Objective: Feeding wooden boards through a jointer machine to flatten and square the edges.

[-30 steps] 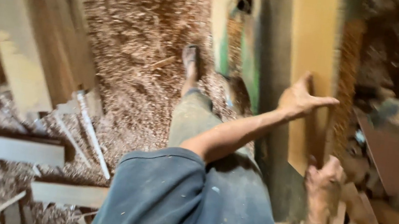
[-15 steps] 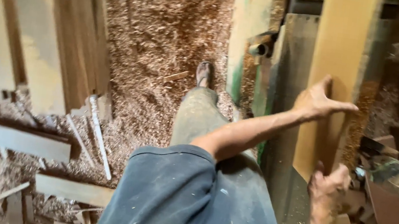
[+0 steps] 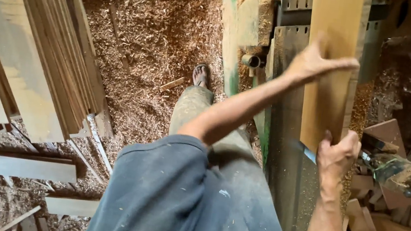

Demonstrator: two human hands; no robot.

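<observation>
The right hand [image 3: 338,154] is closed on the near end of the board [image 3: 330,69], which lies flat on the grey machine table [image 3: 284,133]. Further along the board, the left hand [image 3: 314,61] rests open and flat on its face. To my eye, steady downward pressure with fingers on top of the board would serve best; beyond it sawdust [image 3: 165,22] covers the floor.

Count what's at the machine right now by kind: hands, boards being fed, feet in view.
Hands: 2, left hand flat on the board, right hand gripping its near end
Boards on the machine: 1, pale board
Feet: 1, sandalled foot
Total: 4
</observation>
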